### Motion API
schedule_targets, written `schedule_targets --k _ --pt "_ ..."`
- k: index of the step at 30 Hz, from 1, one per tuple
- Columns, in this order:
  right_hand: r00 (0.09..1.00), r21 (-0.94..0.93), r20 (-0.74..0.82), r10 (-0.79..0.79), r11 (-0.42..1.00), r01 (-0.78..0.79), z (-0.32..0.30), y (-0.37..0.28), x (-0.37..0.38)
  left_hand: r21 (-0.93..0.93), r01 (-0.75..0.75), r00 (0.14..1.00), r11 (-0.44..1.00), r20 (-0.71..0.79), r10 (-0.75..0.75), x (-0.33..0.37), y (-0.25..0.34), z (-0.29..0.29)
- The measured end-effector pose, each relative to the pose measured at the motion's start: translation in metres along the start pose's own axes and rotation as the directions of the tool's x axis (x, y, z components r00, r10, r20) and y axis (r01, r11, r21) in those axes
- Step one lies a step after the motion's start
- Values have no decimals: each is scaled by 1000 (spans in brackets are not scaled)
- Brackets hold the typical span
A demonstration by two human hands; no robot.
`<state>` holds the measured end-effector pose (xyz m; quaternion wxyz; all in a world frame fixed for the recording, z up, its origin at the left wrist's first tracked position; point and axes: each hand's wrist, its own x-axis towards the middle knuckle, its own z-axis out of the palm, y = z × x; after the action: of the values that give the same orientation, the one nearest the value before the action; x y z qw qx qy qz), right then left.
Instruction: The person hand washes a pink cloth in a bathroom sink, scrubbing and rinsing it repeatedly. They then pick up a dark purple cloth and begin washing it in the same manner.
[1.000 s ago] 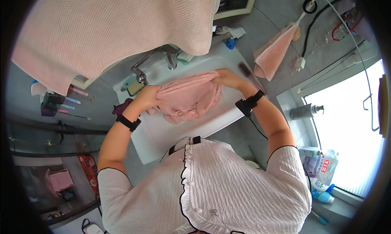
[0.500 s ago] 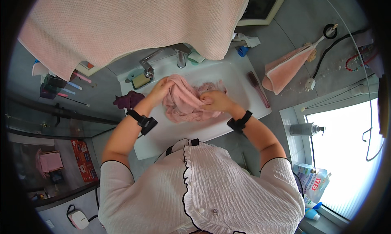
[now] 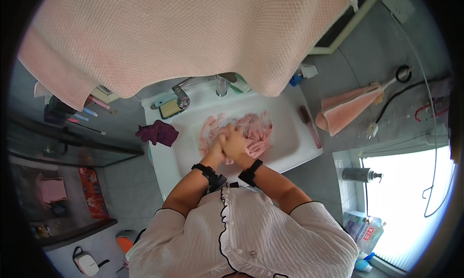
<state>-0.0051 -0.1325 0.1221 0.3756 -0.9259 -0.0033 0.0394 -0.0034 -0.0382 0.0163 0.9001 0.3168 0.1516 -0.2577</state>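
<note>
A wet pink cloth (image 3: 251, 128) lies bunched in the white sink (image 3: 290, 133). My left hand (image 3: 220, 145) and my right hand (image 3: 237, 145) are pressed together on the near part of the cloth, both gripping it. Each wrist wears a black band. A chrome tap (image 3: 181, 96) stands at the sink's far edge, partly hidden by a big pink towel (image 3: 183, 36) hanging across the top of the view.
A dark purple cloth (image 3: 157, 133) lies on the sink's left rim, and a brush (image 3: 309, 125) on its right rim. A folded pink cloth (image 3: 345, 109) hangs on the grey wall at right. Toothbrushes (image 3: 84, 116) sit at left. Bottles (image 3: 362, 227) stand by the window.
My hands have come together from either side of the pink cloth and now squeeze it at its near edge. The cloth has sunk lower into the sink.
</note>
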Motion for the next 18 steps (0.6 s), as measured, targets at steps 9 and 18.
schedule_targets --k 9,18 --pt "977 -127 6 -212 969 211 26 15 -1 -184 243 932 953 -229 -281 12 8 15" --pt "990 -181 84 -111 976 124 56 34 8 -632 98 976 768 -88 -197 21 -13 -17"
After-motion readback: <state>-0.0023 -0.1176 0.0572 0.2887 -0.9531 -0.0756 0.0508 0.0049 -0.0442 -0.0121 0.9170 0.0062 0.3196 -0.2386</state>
